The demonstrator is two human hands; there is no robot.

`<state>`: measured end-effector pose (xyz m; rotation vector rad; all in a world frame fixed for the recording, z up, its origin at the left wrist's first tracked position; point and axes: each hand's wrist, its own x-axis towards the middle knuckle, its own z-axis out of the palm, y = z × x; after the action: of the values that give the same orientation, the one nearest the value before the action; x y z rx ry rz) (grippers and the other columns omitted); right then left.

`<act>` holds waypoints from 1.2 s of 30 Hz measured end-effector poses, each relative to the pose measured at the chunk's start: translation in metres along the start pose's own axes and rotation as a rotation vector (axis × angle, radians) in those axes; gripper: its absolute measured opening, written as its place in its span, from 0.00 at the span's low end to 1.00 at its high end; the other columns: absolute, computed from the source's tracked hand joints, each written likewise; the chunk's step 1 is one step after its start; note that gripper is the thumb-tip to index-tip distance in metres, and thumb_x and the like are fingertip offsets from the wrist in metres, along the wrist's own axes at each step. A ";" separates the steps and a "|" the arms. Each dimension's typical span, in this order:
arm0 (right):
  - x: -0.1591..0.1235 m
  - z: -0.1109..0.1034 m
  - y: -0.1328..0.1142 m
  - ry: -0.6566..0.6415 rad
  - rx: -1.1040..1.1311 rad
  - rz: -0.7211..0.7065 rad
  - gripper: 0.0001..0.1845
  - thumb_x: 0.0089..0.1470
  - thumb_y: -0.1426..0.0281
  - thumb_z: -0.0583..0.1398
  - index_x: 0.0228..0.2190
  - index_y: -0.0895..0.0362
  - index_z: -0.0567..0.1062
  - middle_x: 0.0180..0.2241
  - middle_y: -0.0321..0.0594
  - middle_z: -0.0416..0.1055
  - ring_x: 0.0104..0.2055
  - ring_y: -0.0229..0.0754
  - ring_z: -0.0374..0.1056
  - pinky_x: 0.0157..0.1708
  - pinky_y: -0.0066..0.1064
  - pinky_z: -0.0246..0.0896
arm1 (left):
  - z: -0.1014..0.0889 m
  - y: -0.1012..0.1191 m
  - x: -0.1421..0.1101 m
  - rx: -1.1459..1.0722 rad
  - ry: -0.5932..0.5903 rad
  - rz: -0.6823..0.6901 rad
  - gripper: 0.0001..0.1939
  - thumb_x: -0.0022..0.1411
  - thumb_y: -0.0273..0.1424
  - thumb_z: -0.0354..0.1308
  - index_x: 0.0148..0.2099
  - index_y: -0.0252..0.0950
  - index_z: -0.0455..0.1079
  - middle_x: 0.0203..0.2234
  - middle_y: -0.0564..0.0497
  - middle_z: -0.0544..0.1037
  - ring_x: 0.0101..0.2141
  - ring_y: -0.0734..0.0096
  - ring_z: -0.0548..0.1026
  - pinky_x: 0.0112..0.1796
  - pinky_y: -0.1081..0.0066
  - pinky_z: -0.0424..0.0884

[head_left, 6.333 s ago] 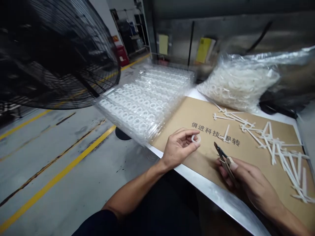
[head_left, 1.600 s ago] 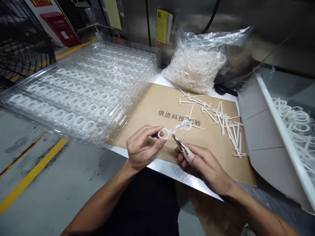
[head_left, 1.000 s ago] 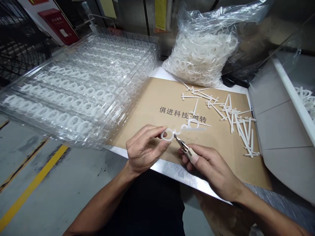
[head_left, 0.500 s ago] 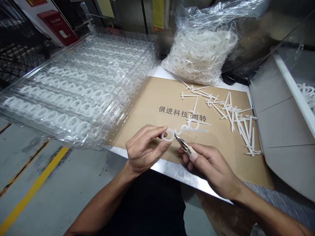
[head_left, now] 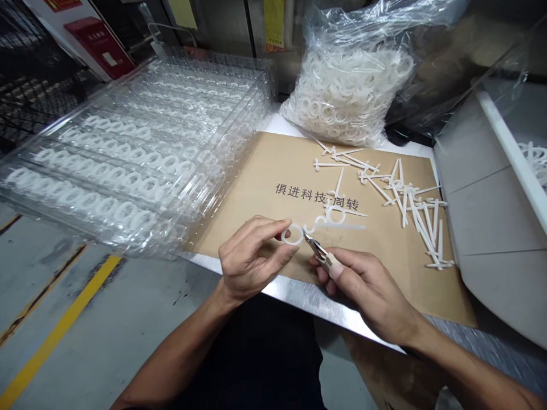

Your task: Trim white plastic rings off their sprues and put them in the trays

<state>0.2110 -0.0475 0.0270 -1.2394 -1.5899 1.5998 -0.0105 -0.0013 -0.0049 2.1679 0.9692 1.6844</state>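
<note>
My left hand (head_left: pixel 252 259) pinches a white plastic ring (head_left: pixel 293 244) between thumb and fingers, above the front part of a cardboard sheet (head_left: pixel 252 188). In my right hand (head_left: pixel 367 285) is a pair of nippers (head_left: pixel 318 249), its jaw tips at the ring's right edge. Just beyond the tips a curvy white plastic runner (head_left: pixel 348 226) extends to the right, with a second ring (head_left: pixel 335 222) on it. Whether the held ring is still joined to the runner, I cannot tell. Several loose white plastic sticks (head_left: pixel 404 202) lie scattered on the right of the cardboard.
Clear plastic trays (head_left: pixel 200 165) with rows of white rings stand at the left. A clear bag (head_left: pixel 346 97) full of white rings sits at the back. On the right is a grey bin (head_left: pixel 499 216) with more white parts. The metal table edge (head_left: pixel 307 296) runs along the front.
</note>
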 end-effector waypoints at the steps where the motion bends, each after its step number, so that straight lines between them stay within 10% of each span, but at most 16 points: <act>1: 0.000 0.000 0.000 0.002 -0.003 0.001 0.22 0.72 0.54 0.52 0.31 0.55 0.68 0.32 0.36 0.68 0.32 0.39 0.63 0.33 0.32 0.60 | 0.000 0.000 0.000 -0.004 -0.001 -0.004 0.19 0.62 0.27 0.70 0.55 0.37 0.77 0.34 0.50 0.82 0.34 0.72 0.80 0.36 0.71 0.79; 36: 0.003 0.000 0.009 -0.006 -0.043 -0.014 0.21 0.74 0.56 0.49 0.36 0.56 0.72 0.28 0.35 0.63 0.28 0.38 0.60 0.27 0.30 0.58 | -0.001 -0.004 -0.005 -0.058 0.125 -0.032 0.18 0.61 0.28 0.71 0.54 0.37 0.77 0.33 0.51 0.81 0.34 0.71 0.79 0.35 0.70 0.78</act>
<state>0.2111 -0.0459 0.0171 -1.2444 -1.6412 1.5693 -0.0136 -0.0015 -0.0111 2.0209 0.9690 1.8275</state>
